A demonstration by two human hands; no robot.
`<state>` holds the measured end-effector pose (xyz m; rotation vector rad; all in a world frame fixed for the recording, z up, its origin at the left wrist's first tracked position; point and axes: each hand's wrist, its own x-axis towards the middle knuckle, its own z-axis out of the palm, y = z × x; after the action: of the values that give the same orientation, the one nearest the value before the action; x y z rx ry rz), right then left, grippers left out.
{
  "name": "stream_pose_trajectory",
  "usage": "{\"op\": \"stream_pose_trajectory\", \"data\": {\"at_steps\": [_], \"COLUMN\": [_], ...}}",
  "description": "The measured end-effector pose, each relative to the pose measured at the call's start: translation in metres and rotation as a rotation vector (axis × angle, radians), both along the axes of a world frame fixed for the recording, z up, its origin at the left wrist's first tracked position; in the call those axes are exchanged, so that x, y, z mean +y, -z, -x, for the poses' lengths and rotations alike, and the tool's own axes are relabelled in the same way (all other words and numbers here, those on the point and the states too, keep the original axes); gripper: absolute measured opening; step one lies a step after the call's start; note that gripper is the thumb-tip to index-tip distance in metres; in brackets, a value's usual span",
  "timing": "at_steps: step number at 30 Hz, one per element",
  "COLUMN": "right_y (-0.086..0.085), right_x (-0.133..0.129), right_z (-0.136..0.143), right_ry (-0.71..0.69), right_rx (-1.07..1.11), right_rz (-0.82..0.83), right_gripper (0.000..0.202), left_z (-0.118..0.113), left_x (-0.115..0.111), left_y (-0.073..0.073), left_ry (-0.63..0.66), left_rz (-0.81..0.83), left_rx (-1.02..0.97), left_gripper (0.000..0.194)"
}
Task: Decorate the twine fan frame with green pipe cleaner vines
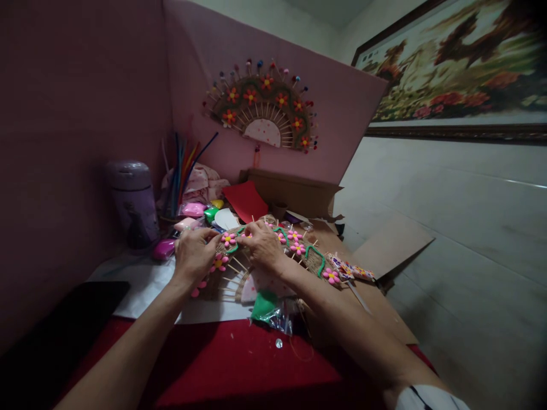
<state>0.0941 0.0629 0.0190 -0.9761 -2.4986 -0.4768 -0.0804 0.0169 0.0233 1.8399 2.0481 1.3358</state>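
Note:
A craft fan (234, 280) wrapped in brown twine lies before me, with thin sticks, pink clay flowers (297, 248) and wavy green clay strips (315, 261) on it. My left hand (194, 255) is closed at the fan's upper left edge, thumb and finger beside a pink flower (228, 238). Over the middle of the arc, my right hand (264, 247) has its fingers bunched at a green strip near that flower. Its fingertips partly cover what they pinch. A bag of green clay (264, 306) rests at the fan's base.
A finished fan (267, 108) hangs on the pink board behind. At left stand a purple cup (133, 205) and pipe cleaners (183, 171), with bagged clay (193, 209) nearby. Cardboard (376, 296) and flower-patterned pieces (348, 266) lie right. Red cloth (222, 364) covers the front.

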Motion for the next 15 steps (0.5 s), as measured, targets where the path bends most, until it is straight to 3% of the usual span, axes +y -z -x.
{"op": "stream_pose_trajectory", "data": {"at_steps": [7,10,13,15], "right_y": [-0.017,-0.031,-0.046,-0.056], "right_x": [-0.012,-0.012,-0.012,-0.013], "right_z": [-0.023,-0.046,-0.073,-0.091], "right_ry": [0.025,0.074,0.129,0.180], "right_rx": [0.206,0.447,0.742,0.946], "right_rz": [-0.017,-0.052,-0.104,-0.124], "right_gripper": [0.035,0.033,0.017,0.020], "left_z": [0.001,0.003,0.005,0.006], "left_x": [0.000,0.000,0.000,0.000], "left_y": [0.000,-0.001,-0.004,-0.006], "left_ry": [-0.021,-0.034,-0.044,-0.048], "left_rz": [-0.004,-0.012,-0.029,-0.033], "left_rx": [-0.017,-0.027,-0.045,-0.060], "left_gripper": [0.024,0.030,0.033,0.033]}}
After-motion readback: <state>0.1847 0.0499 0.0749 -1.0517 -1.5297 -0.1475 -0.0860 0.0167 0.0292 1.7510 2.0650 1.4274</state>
